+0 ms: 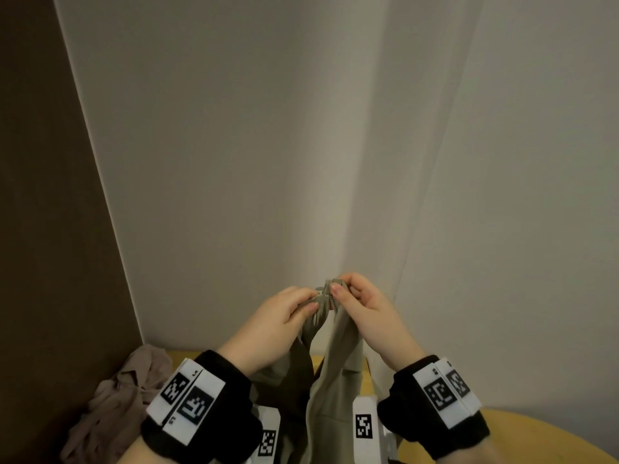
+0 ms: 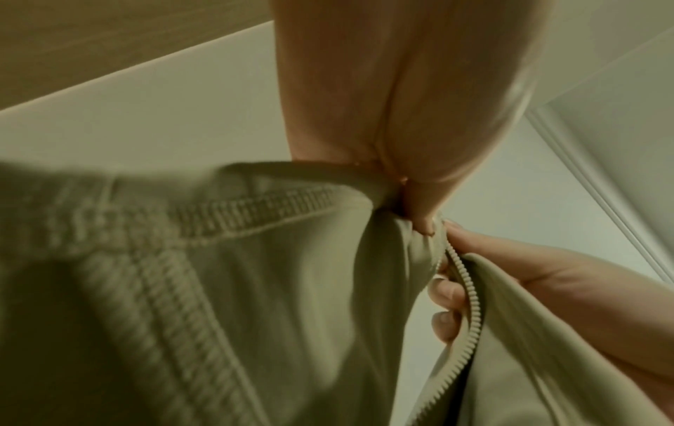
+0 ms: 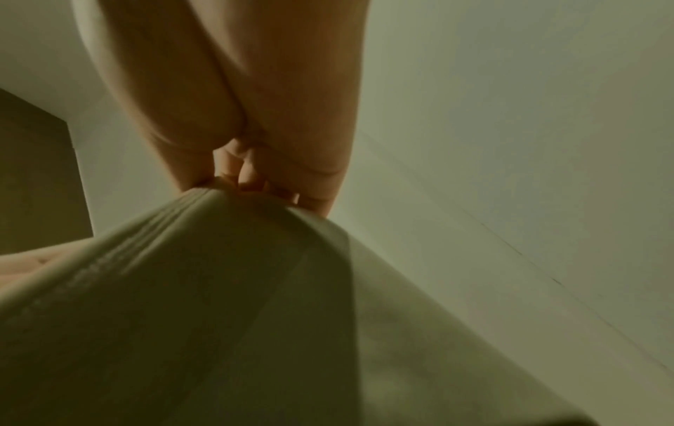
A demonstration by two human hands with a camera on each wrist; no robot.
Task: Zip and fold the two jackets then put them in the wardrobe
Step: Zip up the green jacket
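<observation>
I hold an olive-green jacket (image 1: 335, 370) up in front of me by the end of its zipper. My left hand (image 1: 291, 313) pinches one front edge, and my right hand (image 1: 355, 303) pinches the other edge at the zipper end (image 1: 330, 298). The two halves hang apart below my fingers. In the left wrist view the zipper teeth (image 2: 470, 302) run down beside the right hand's fingers (image 2: 448, 294), and the ribbed hem (image 2: 226, 213) stretches left. In the right wrist view the fabric (image 3: 218, 288) hangs from the pinching fingertips (image 3: 251, 178). A second, mauve jacket (image 1: 117, 400) lies crumpled at lower left.
A yellow wooden table (image 1: 536, 433) lies under the jackets. A brown panel (image 1: 50, 229) stands on the left, and white walls (image 1: 234, 162) meet in a corner behind my hands. White marker blocks (image 1: 363, 426) sit on the table below my wrists.
</observation>
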